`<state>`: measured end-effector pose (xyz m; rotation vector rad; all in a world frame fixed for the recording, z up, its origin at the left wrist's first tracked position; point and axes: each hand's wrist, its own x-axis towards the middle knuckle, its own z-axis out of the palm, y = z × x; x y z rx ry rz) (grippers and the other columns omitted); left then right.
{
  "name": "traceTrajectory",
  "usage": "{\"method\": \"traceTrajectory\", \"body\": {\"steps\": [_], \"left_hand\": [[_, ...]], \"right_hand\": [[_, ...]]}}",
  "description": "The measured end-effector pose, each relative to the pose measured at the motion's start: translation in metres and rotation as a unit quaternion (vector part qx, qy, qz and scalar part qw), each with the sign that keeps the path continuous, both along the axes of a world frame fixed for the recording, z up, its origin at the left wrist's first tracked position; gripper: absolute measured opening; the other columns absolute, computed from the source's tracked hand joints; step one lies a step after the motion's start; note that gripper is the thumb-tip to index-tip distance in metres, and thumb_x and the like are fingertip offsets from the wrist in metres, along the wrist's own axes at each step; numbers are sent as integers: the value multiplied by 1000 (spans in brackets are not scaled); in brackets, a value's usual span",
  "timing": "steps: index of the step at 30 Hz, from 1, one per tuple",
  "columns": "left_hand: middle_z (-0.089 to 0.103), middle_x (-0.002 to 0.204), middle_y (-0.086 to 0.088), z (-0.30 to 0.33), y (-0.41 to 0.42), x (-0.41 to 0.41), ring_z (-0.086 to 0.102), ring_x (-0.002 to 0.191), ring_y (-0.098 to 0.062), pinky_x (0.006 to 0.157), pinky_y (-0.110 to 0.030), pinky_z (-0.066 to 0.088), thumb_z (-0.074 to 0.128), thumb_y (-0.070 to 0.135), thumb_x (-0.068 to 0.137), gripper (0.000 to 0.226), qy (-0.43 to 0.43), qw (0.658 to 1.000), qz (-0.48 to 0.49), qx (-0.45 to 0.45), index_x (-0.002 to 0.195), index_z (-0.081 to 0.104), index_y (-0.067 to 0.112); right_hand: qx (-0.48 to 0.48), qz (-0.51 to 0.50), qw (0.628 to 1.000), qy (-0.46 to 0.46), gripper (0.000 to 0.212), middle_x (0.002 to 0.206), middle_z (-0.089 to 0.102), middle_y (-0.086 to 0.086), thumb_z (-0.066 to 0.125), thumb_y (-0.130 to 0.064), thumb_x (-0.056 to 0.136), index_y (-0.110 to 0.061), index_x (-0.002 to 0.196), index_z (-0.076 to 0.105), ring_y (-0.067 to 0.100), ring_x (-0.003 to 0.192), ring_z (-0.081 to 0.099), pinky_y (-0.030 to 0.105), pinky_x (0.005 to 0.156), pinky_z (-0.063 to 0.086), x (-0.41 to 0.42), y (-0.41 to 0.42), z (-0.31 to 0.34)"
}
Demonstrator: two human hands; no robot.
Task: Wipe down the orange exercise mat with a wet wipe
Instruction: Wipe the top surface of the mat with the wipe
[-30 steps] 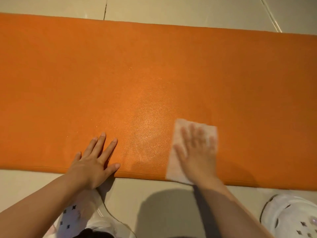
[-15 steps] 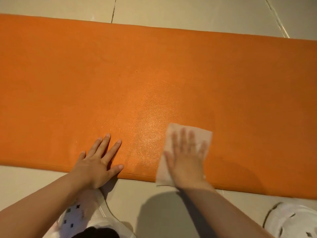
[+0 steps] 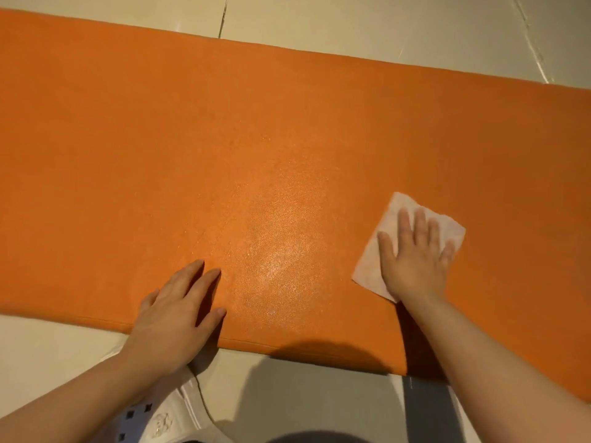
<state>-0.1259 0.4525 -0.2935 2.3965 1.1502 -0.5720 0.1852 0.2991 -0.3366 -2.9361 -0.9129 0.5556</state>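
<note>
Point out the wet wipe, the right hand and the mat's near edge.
wet wipe [image 3: 388,219], head view, bare upper-left part beyond the fingers.
right hand [image 3: 412,266], head view, back of the hand, flat on the wipe.
orange mat [image 3: 287,345], head view, near edge between the arms.

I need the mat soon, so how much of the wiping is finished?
Looks done: a glossy damp patch on the orange exercise mat, near its front edge between the hands. In hand: the right hand presses the white wet wipe flat on the mat, right of that patch, while the left hand rests flat on the front edge. Left: the matte far half and both ends show no sheen.
</note>
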Motion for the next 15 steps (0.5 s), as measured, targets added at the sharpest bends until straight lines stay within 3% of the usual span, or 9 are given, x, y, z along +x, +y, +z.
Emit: {"method": "traceTrajectory", "body": {"steps": [3,5,9,12,15], "left_hand": [[43,149,-5,0,16,7,34,134,-21,98,-64,42,31,61,88,66,-26,998,-49,34,142,47,25],[46,146,-7,-2,29,15,34,133,-22,94,-66,43,33,58,89,63,-3,997,-66,38,140,47,25],[25,160,-4,-4,50,33,26,146,-27,106,-65,32,28,66,92,69,4,998,-40,53,151,32,30],[-5,166,5,-10,60,43,-1,152,-20,118,-58,13,25,66,92,72,-1,999,4,32,156,9,37],[-25,160,12,-15,65,46,-15,151,-16,120,-56,6,8,83,84,81,27,1000,3,12,152,-9,43]], "right_hand": [[23,-51,998,6,65,163,-18,-2,5,-57,99,-29,157,-6,19,149,-20,56,117,-12,-20,9,-1],[50,31,998,17,62,160,-22,-5,-2,-57,98,-33,155,-10,19,147,-24,57,114,-18,-47,31,-5],[50,281,958,29,62,159,-22,-4,-4,-59,94,-36,151,-13,22,145,-28,60,109,-23,-106,87,-10],[25,343,938,29,63,159,-26,-6,2,-61,97,-36,152,-16,20,146,-28,62,110,-20,-106,133,-8],[12,337,941,9,63,161,-23,-8,5,-63,98,-38,153,-15,17,148,-24,61,114,-16,-52,160,-8]]}}
